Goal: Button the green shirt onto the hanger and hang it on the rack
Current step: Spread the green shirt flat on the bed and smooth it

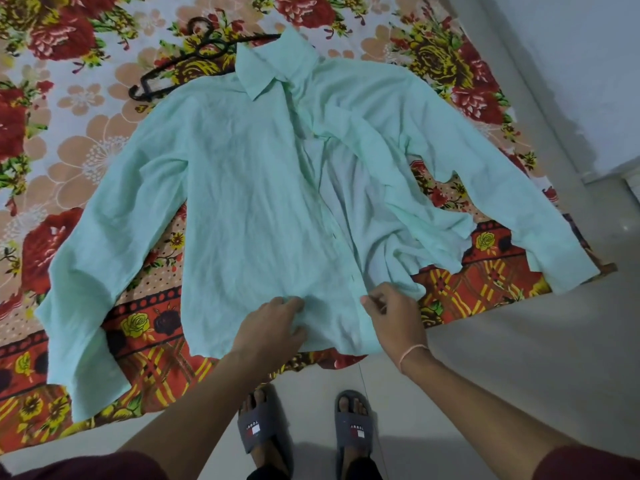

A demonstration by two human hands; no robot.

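Green shirt (249, 188) spread flat, front up, on floral bedsheet (86, 98); collar far, hem near, both sleeves splayed out. Front unbuttoned, right panel rumpled and folded back. Black hanger (211, 46) lies on sheet beyond collar, one end tucked under it, not inside shirt.

Left hand (273, 327) at hem, fingers curled, bunching fabric. Right hand (391, 313), just beside it but apart, pinches front edge near bottom; pink thread bracelet (412, 351) on wrist.

2 grey slippers (259, 427) on pale floor (485, 358) below. Wall (571, 64) at right.
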